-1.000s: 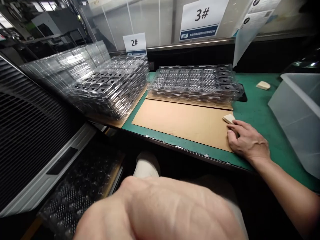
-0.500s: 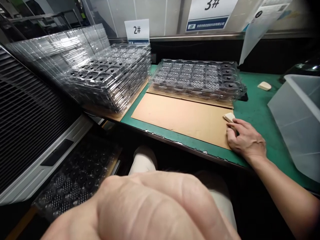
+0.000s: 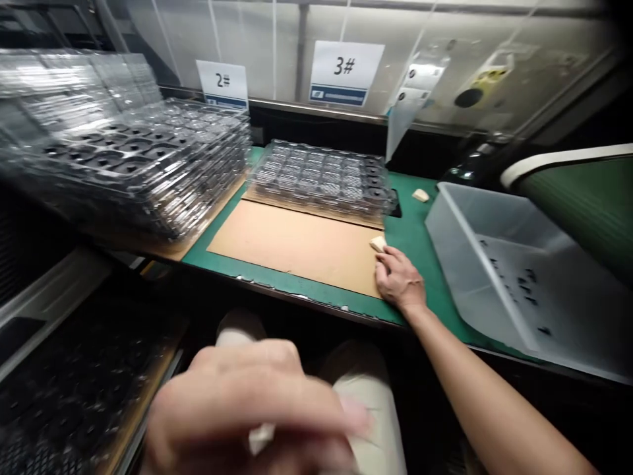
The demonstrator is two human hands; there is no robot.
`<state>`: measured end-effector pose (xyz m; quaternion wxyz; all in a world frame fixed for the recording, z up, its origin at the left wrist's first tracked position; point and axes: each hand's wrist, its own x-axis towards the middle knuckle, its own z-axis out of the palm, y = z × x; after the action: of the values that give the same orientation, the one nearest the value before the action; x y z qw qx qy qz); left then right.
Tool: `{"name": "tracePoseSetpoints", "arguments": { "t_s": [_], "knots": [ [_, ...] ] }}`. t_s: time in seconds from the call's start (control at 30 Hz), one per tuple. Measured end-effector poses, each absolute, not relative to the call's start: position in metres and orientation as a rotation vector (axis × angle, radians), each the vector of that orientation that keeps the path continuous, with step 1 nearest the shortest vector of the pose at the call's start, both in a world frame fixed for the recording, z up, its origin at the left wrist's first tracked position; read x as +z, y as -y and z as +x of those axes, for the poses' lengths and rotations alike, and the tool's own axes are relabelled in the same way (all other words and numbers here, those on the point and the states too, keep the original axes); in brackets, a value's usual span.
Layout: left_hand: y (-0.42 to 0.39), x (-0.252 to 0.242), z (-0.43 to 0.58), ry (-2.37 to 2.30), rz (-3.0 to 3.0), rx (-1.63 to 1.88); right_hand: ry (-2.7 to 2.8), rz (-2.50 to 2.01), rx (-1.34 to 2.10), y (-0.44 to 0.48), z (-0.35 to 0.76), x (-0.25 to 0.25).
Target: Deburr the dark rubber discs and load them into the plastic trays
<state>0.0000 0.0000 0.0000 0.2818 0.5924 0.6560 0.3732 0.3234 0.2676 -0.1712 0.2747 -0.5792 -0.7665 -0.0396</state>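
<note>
My left hand (image 3: 247, 409) is close to the camera at the bottom, blurred, fingers curled round a small pale piece I cannot name. My right hand (image 3: 399, 277) rests palm down on the green bench, at the right edge of a brown cardboard sheet (image 3: 297, 244). Its fingers are loosely bent and hold nothing. Its fingertips are next to a small cream block (image 3: 378, 243). Behind the sheet lies a clear plastic blister tray stack (image 3: 321, 177) with several dark round parts at its right end.
A taller stack of clear trays (image 3: 148, 165) stands at the left. A grey plastic bin (image 3: 519, 277) with small dark parts sits to the right. Another cream block (image 3: 421, 195) lies beyond it. Signs 2# (image 3: 222, 82) and 3# (image 3: 345, 69) stand behind. Dark trays (image 3: 64, 382) lie below left.
The view has swung right and pulled back, showing the grey bin. My left hand has dropped lower in the picture and its fingers now show. My right hand stays by the cream block.
</note>
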Motion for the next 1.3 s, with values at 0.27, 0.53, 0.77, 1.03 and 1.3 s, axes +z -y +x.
{"name": "tracePoseSetpoints", "arguments": {
  "t_s": [0.27, 0.53, 0.77, 1.03, 1.3],
  "knots": [
    [-0.043, -0.185, -0.065, -1.865, 1.717, 0.642, 2.070, -1.577, -0.101, -0.266, 0.324, -0.174],
    [-0.026, -0.247, -0.082, -2.074, 1.696, 0.790, 2.058, -1.584, -0.077, -0.264, 0.323, -0.172],
    [-0.084, -0.172, -0.094, -2.165, 1.802, 1.243, 2.070, -1.545, -0.062, -0.266, 0.325, -0.173],
    [-0.180, -0.140, -0.161, -2.173, 2.172, 0.811, 2.069, -1.484, -0.091, -0.271, 0.326, -0.176],
    [-0.220, -0.106, -0.166, -2.422, 2.058, 0.534, 2.049, -1.471, -0.064, -0.272, 0.327, -0.178]
  ]
}}
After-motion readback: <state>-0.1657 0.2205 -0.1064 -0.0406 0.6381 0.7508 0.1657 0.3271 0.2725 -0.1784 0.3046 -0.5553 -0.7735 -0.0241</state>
